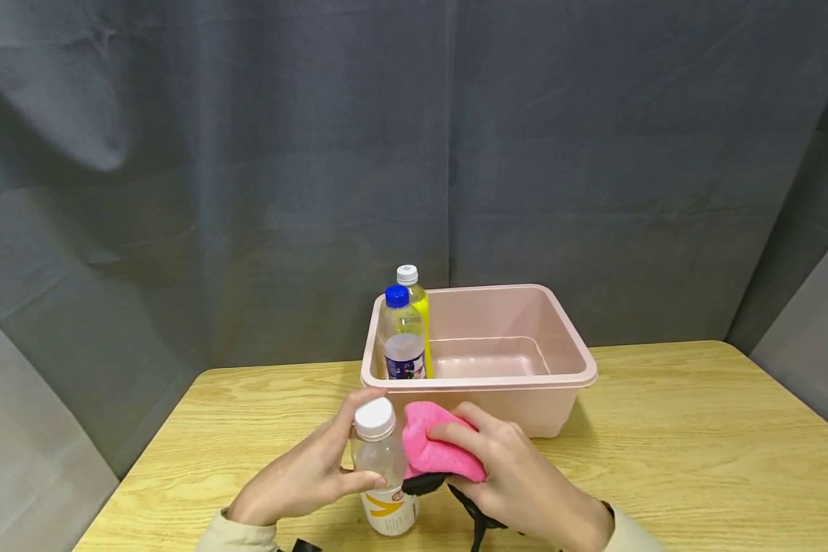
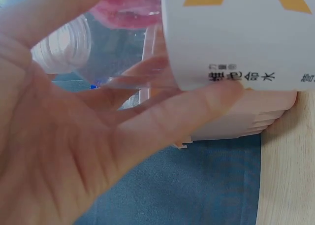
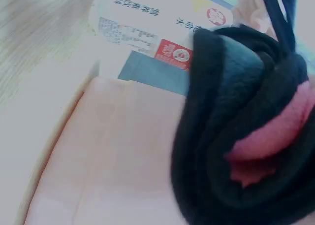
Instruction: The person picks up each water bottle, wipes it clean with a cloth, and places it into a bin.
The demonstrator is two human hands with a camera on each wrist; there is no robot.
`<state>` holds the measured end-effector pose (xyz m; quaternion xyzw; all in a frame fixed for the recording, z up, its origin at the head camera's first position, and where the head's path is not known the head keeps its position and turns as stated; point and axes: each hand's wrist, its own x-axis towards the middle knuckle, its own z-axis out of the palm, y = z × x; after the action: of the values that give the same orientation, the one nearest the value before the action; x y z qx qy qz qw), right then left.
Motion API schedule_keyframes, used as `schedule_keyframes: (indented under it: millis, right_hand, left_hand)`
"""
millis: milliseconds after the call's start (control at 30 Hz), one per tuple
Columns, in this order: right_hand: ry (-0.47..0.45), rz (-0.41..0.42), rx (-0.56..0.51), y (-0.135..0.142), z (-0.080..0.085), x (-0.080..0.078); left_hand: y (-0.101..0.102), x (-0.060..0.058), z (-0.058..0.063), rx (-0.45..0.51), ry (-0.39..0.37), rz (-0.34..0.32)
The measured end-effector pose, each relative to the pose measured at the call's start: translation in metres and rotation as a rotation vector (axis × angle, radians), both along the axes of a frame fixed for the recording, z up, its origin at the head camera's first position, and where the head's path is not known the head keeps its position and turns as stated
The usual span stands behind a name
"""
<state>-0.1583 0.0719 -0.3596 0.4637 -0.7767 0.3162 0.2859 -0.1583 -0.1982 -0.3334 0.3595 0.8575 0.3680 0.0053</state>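
Observation:
My left hand (image 1: 310,471) holds a clear plastic bottle (image 1: 392,515) with a white cap and a white label bearing a yellow mark. Its thumb lies along the near side, and the fingers reach round behind. In the left wrist view the label of the bottle (image 2: 241,43) fills the upper right. My right hand (image 1: 514,464) grips a folded pink cloth (image 1: 435,441) with a black edge and a black cord, right beside the bottle's upper part. The right wrist view shows the cloth (image 3: 202,136) rolled over, its black border outward, in front of the label.
Just beyond my hands stands a pale pink plastic bin (image 1: 497,381) on the wood-grain table (image 1: 690,460). Upright in its left end are a blue-capped bottle (image 1: 405,349) and, behind that, a white-capped yellow bottle (image 1: 423,307). A dark grey curtain (image 1: 317,192) hangs behind the table.

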Motion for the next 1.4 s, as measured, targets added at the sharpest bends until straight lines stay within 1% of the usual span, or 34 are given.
schedule_keyframes:
  millis: [100,133,200,267,367,533,633,900,933,1033,1100,1167,1233,1267,1400]
  right_hand:
    - [0.014,0.04,-0.124,-0.002,0.002,-0.001]
    - [0.002,0.054,-0.154,-0.003,0.003,-0.001]
    - [-0.016,0.076,-0.199,-0.004,0.003,-0.001]
    - [-0.033,0.089,-0.22,-0.004,0.003,-0.001]
    - [-0.029,0.092,-0.22,-0.005,0.003,-0.001]
    - [-0.007,0.092,-0.206,-0.005,0.001,-0.002]
    - [0.006,0.092,-0.203,-0.005,0.0,-0.003]
    - [-0.016,0.087,-0.193,-0.004,0.001,-0.002]
    - [-0.025,0.087,-0.189,-0.004,0.002,-0.002]
    - [-0.006,0.09,-0.177,-0.002,0.003,-0.002]
    - [-0.001,0.092,-0.172,0.0,0.005,-0.003]
    - [0.025,0.088,-0.172,0.003,0.007,-0.005]
    - [0.02,0.075,-0.177,0.006,0.009,-0.006]
    - [0.027,0.069,-0.185,0.007,0.01,-0.007]
    - [0.06,0.023,-0.233,0.012,0.014,-0.009]
  left_hand:
    - [0.0,-0.001,0.0,0.01,0.007,-0.018]
    - [0.0,-0.001,0.0,0.016,0.005,-0.028]
    - [0.0,-0.001,-0.001,0.031,-0.005,-0.051]
    - [0.0,-0.002,-0.001,0.044,-0.013,-0.072]
    - [0.0,-0.002,-0.001,0.057,-0.027,-0.089]
    - [-0.001,-0.001,-0.001,0.053,-0.026,-0.088]
    - [-0.001,-0.001,0.0,0.044,-0.017,-0.081]
    - [0.0,0.0,0.0,0.028,0.015,-0.076]
    - [-0.001,0.0,0.0,0.031,0.01,-0.08]
    - [-0.001,0.0,0.0,0.051,-0.02,-0.096]
    - [-0.003,0.0,0.0,0.057,-0.019,-0.087]
    - [-0.004,0.001,0.001,0.055,-0.012,-0.065]
    - [-0.006,0.002,0.002,0.043,0.013,-0.041]
    - [-0.006,0.002,0.003,0.042,0.02,-0.04]
    - [-0.004,0.002,0.004,0.042,0.031,-0.064]
